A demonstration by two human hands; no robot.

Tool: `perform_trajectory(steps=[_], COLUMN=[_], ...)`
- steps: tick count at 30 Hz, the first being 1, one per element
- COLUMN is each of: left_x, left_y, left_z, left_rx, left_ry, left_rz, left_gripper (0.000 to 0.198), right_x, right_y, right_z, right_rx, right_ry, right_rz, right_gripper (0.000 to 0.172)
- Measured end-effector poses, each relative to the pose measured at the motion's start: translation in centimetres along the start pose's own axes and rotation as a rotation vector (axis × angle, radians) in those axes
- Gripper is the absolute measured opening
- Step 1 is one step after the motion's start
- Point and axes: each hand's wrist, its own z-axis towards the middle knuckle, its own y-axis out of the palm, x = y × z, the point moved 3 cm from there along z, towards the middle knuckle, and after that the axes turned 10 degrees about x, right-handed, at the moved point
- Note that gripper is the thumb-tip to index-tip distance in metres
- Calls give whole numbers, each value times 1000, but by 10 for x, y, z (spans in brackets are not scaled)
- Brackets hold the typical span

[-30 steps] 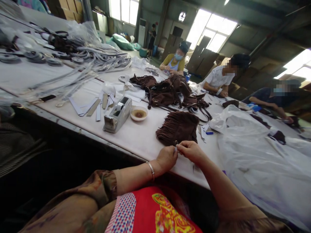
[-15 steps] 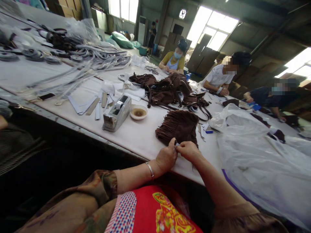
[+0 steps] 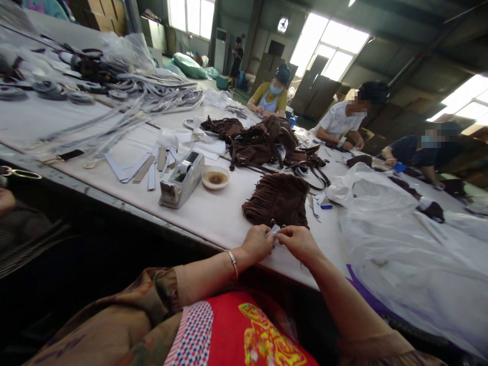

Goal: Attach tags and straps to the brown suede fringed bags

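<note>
A dark brown fringed bag (image 3: pixel 282 198) lies on the white-covered table (image 3: pixel 183 223) just beyond my hands. A small pale strip (image 3: pixel 273 231) shows between my fingertips, close to the bag's near edge. Its material is too small to tell. My left hand (image 3: pixel 259 242), with a silver bangle at the wrist, is closed on the strip's left side. From the right, my right hand (image 3: pixel 299 241) pinches the strip with thumb and forefinger. Whether the strip is joined to the bag's hardware cannot be made out.
A tape dispenser (image 3: pixel 182 180) and a bowl of brown liquid (image 3: pixel 215 178) stand left of the bag. Behind it are piled brown bags (image 3: pixel 263 142). Clear plastic sheeting (image 3: pixel 396 254) covers the right side. Co-workers sit across the table; another person's hand (image 3: pixel 5 200) shows at far left.
My fingers have shifted slightly, and more of the pale strip shows between them. My left thumb has come down from its raised position. At far left, a gold-coloured ring-shaped piece has come into view.
</note>
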Motion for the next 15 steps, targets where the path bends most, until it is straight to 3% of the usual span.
perform_trajectory(steps=[3,7,15], left_x=[-4,-3,0], left_y=[3,3,2], left_z=[0,0,-4], left_rx=[-35,23,142], left_ry=[-76,36,141], left_rz=[-85,1,127], left_gripper=[23,21,13], right_x=[-1,-1,5], right_y=[1,6,15], right_z=[-1,0,-5], right_rx=[17,27,-66], right_ry=[-24,-13,370], right_rz=[33,160,612], right_gripper=[20,22,36])
